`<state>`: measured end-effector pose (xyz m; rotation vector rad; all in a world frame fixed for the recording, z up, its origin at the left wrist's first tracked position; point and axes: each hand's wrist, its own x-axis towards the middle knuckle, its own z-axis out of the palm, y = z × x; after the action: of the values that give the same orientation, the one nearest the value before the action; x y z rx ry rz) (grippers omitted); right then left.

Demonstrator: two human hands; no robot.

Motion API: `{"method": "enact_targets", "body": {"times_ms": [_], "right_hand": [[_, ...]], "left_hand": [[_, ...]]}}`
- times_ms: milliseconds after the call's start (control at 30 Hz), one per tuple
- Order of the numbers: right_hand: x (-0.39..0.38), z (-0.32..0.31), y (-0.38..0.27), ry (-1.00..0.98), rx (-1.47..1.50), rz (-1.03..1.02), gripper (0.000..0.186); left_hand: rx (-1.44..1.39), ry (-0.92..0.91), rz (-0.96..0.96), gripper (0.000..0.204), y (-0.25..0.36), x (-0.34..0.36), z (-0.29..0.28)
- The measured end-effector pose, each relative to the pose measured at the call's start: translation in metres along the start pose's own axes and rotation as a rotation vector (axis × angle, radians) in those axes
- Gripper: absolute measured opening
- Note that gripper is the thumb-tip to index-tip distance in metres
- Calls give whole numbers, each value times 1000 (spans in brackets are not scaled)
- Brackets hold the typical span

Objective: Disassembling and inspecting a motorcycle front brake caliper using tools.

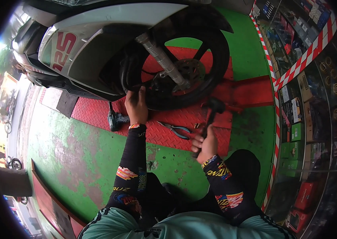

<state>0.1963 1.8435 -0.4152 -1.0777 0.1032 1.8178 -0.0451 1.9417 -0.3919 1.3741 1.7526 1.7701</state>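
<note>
A white motorcycle [96,36] stands with its black front wheel [218,67] on a red ramp. The silver fork leg [162,59] and brake disc [192,73] face me. My left hand [136,106] is raised to the wheel's near edge, below a black curved pipe. Its fingers are closed, and whatever they grip is hidden. In my right hand [206,144] is a black-headed mallet [215,106], held by its handle with the head up beside the tyre. Pliers with blue-grey handles [179,130] and a cordless drill [115,119] lie on the ramp.
A few small brass-coloured pieces [197,125] lie near the pliers. The red ramp plate [92,115] rests on a worn green floor [68,143]. Along the right runs a glass display case [308,119] edged with red-and-white tape, stocked with boxes. A wooden board [53,199] is at lower left.
</note>
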Motion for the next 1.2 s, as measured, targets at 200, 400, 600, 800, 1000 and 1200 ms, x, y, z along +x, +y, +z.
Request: {"method": "enact_targets", "body": {"times_ms": [200, 400, 600, 800, 1000, 1200], "right_hand": [[-36, 7, -90, -46, 69, -748, 44], [45, 3, 21, -64, -1233, -1253, 47], [-40, 36, -18, -221, -476, -545, 49], [-25, 47, -17, -207, -124, -918, 51], [-24, 30, 3, -241, -574, -325, 49], [-31, 53, -55, -195, 126, -923, 49]], "left_hand": [[4, 1, 40, 21, 9, 1, 1], [-12, -71, -1, 18, 13, 5, 9], [-243, -62, -95, 14, -7, 5, -11], [-185, -82, -93, 14, 4, 5, -3], [-210, 13, -48, 21, -3, 4, -7], [-124, -12, -86, 22, 12, 3, -6]]}}
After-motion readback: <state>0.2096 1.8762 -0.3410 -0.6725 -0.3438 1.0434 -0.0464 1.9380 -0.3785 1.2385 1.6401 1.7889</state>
